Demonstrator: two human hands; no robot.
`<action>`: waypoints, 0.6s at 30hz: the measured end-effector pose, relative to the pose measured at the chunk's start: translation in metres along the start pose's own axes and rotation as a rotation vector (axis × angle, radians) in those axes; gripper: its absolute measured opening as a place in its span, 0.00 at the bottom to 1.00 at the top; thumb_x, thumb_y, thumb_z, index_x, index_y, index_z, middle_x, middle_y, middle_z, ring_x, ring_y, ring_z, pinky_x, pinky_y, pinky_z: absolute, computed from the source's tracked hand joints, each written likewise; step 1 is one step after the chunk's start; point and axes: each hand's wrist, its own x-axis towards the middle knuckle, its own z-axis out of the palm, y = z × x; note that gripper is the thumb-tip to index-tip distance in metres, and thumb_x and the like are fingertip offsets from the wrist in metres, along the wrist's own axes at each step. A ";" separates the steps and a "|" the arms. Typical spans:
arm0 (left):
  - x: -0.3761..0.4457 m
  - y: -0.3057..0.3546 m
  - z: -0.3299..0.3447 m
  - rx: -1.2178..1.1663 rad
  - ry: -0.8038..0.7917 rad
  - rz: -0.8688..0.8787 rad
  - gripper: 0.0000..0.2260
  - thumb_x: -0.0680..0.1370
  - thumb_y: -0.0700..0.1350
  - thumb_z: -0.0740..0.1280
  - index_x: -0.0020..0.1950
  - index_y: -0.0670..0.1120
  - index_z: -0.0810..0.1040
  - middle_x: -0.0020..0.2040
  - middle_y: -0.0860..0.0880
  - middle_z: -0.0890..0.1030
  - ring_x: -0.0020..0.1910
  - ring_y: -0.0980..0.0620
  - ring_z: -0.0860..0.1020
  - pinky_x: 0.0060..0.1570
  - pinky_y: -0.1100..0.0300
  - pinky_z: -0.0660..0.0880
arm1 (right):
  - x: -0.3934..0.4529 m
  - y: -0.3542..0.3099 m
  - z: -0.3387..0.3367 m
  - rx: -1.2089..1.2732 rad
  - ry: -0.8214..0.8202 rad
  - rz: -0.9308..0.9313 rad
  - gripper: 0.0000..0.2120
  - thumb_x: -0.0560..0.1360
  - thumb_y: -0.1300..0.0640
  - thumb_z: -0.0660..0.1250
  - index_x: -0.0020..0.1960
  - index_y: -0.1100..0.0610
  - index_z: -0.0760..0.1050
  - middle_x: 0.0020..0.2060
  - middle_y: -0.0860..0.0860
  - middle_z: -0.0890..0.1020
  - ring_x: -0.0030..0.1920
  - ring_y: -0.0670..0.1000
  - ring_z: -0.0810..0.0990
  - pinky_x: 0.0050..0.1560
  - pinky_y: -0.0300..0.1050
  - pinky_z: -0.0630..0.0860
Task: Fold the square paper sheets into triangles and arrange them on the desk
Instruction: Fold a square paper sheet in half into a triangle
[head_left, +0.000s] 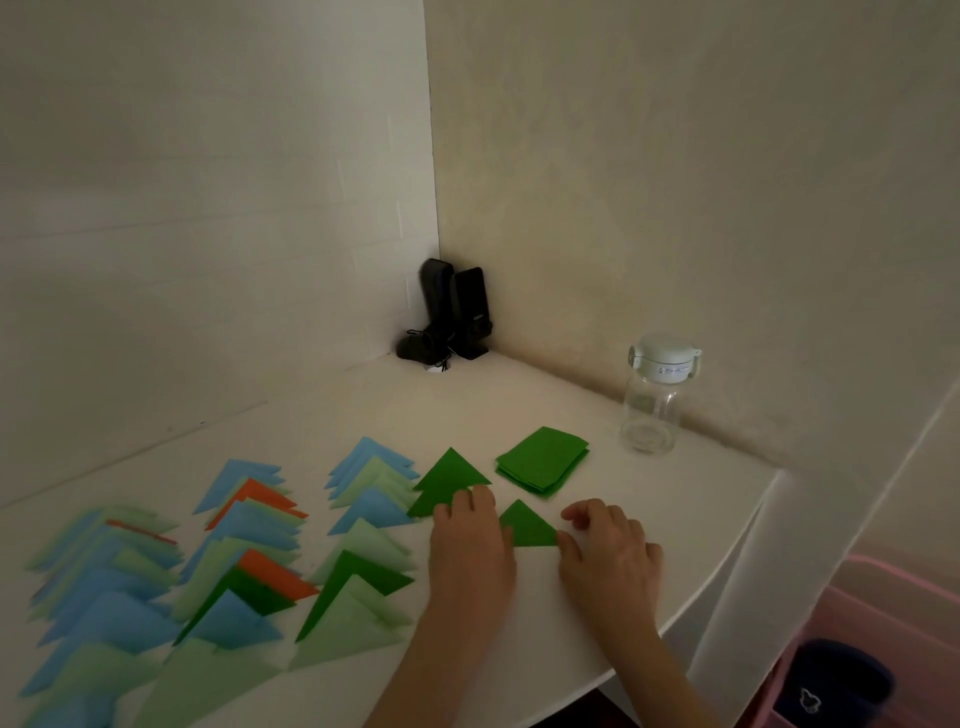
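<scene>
Head view: a white desk (519, 613) filled the lower half of the frame. Just right of centre, a small dark green folded triangle (527, 527) lay flat on the desk. The left hand (470, 540) rested on its left edge with fingers extended and flat. The right hand (605, 548) touched its right corner, fingers loosely curled; whether they pinched the paper could not be determined. Directly above the left hand lay two overlapping dark green triangles (449, 480). To their right sat a stack of unfolded green square sheets (543, 460). Three columns of overlapping blue, light green and orange triangles (249, 561) occupied the lower left. A clear bottle (654, 400) stood at right, black speakers (452, 317) in the corner
</scene>
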 end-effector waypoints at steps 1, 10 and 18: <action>0.000 0.006 0.002 0.042 -0.004 -0.019 0.16 0.79 0.50 0.62 0.65 0.47 0.65 0.60 0.48 0.70 0.55 0.51 0.68 0.53 0.60 0.69 | 0.000 0.000 0.001 -0.005 0.003 -0.002 0.09 0.75 0.49 0.64 0.54 0.44 0.71 0.50 0.40 0.75 0.52 0.46 0.72 0.47 0.42 0.60; 0.010 0.008 0.001 -0.112 -0.086 -0.028 0.16 0.74 0.41 0.69 0.58 0.47 0.68 0.51 0.47 0.76 0.50 0.50 0.74 0.49 0.56 0.74 | 0.000 0.004 0.004 -0.023 0.024 -0.032 0.09 0.75 0.50 0.63 0.54 0.45 0.72 0.49 0.41 0.76 0.51 0.46 0.73 0.48 0.42 0.62; 0.008 -0.016 -0.012 -0.266 -0.037 -0.001 0.10 0.76 0.35 0.66 0.53 0.47 0.74 0.42 0.51 0.78 0.40 0.57 0.77 0.37 0.71 0.71 | 0.000 0.005 0.006 -0.056 0.052 -0.037 0.07 0.76 0.52 0.60 0.53 0.46 0.72 0.48 0.43 0.77 0.49 0.47 0.74 0.50 0.43 0.66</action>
